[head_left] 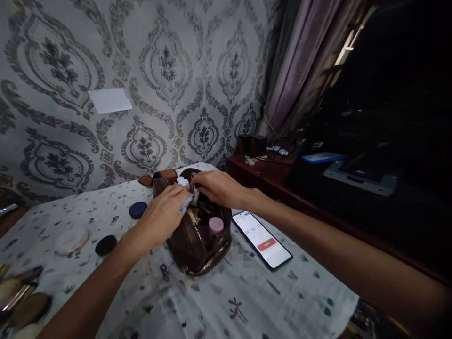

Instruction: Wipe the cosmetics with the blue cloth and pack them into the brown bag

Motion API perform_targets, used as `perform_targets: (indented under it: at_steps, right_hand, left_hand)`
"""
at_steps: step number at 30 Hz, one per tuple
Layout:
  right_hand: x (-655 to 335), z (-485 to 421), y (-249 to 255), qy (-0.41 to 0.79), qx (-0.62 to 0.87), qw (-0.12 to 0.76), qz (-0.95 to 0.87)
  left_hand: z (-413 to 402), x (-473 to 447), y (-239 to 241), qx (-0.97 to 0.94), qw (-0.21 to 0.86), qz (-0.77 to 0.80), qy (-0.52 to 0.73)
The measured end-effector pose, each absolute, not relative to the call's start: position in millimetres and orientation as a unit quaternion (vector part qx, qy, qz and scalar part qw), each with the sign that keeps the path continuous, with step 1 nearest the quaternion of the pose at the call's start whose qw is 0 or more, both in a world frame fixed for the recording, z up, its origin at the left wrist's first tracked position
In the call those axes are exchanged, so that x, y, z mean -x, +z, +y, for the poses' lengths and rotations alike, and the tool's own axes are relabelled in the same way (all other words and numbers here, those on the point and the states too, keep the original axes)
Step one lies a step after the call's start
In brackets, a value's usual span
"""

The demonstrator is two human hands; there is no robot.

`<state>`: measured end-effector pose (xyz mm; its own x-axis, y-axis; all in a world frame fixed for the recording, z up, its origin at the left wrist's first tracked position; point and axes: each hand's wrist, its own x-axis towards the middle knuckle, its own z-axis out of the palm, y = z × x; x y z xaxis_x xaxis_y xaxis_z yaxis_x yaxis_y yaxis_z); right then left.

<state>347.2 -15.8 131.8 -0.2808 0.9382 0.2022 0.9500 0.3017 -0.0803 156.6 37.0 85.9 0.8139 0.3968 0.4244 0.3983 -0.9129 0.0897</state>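
An open brown zip bag (183,247) stands on the cloth-covered surface, both of my hands at its mouth. My left hand (169,209) lies over the bag's left side, fingers curled; a light blue piece (185,204) shows under the fingertips, its kind unclear. My right hand (217,187) reaches in from the right, fingertips pinched at the bag's far part; what they grip is mostly hidden. White rounded caps (182,182) stick up between the hands. A pink-lidded jar (216,226) sits in the near end of the bag. Other contents are dark.
A phone (263,240) with a running timer lies right of the bag. To the left are a blue round lid (137,210), a black round lid (106,245), a clear round case (72,241) and several cosmetics (21,296). A dark red desk (261,172) stands behind right.
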Motion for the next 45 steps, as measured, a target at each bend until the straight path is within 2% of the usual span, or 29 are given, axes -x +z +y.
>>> perform_targets:
  at_steps: [3,10,19,28,35,45]
  right_hand:
    - [-344,-9,135,-0.038,0.581,0.051,-0.811]
    - [-344,8,133,-0.056,0.568,-0.005,-0.821]
    - [-342,18,115,-0.087,0.577,-0.016,-0.812]
    - [-340,10,120,-0.099,0.574,-0.024,-0.812]
    - [-351,6,119,-0.093,0.576,0.043,-0.811]
    - [-343,-52,123,-0.050,0.605,0.214,-0.765]
  left_hand:
    - [37,-157,86,0.953,0.002,-0.208,-0.220]
    - [37,-157,84,0.950,0.004,-0.219,-0.223]
    - [33,-158,92,0.955,-0.007,-0.227,-0.192]
    - [34,-159,93,0.954,0.005,-0.217,-0.208]
    - [39,-156,90,0.954,-0.001,-0.202,-0.220]
    - [40,-154,90,0.952,-0.003,-0.223,-0.211]
